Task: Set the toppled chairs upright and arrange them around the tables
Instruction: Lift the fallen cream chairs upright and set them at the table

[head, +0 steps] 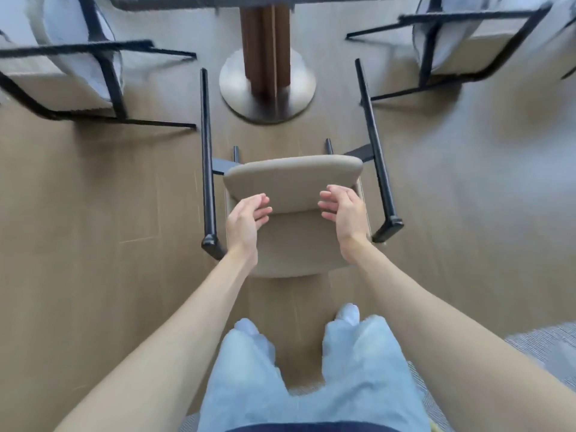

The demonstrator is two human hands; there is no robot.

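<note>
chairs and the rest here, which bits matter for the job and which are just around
Job:
middle chair, toppled, legs toward the table
left hand, right hand, open above it
left chair, right chair, toppled
table pedestal

Just around:
grey carpet

Three chairs were in view: one beige chair [293,182] in the middle by the hands, a second chair [62,73] at the upper left and a third chair [480,45] at the upper right, the outer two blurred. There was one table [265,0], seen only as an edge at the top, on one wooden pedestal [265,48] with one round metal base [268,98]. Two bare hands showed, the left hand [246,222] and the right hand [343,213], along with two trouser legs [311,385] and two white shoes [347,313].
</note>
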